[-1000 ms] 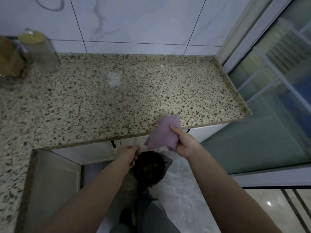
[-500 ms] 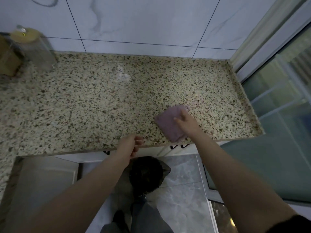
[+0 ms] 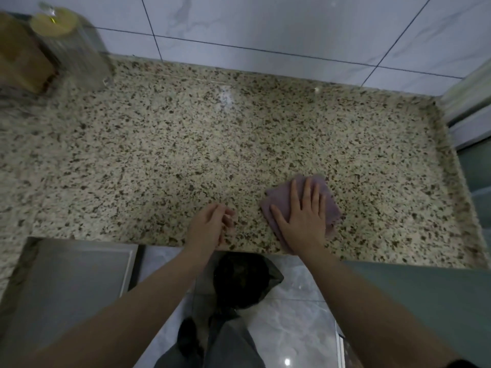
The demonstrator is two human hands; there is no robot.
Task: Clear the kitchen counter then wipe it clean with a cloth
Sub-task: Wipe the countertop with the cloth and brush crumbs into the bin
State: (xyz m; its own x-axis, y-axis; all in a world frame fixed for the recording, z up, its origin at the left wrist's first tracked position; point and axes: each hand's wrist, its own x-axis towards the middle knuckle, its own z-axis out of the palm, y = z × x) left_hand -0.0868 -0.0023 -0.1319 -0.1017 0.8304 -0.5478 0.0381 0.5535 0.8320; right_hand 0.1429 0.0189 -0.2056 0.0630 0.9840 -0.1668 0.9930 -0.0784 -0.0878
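Note:
A folded purple cloth [image 3: 332,200] lies flat on the speckled granite counter [image 3: 186,144], near its front edge on the right. My right hand [image 3: 303,216] presses down on the cloth with its fingers spread and covers most of it. My left hand [image 3: 212,225] hovers over the counter's front edge to the left of the cloth, fingers loosely curled, holding nothing.
A clear jar with a yellow lid [image 3: 71,46] and a brown wooden block [image 3: 18,57] stand at the back left against the tiled wall. A dark bin bag [image 3: 244,280] sits on the floor below the counter edge. A glass door [image 3: 475,160] borders the right end.
My right hand carried the cloth from below the counter edge up onto the counter and flattened it there. My left hand rose from the bin bag to the counter edge.

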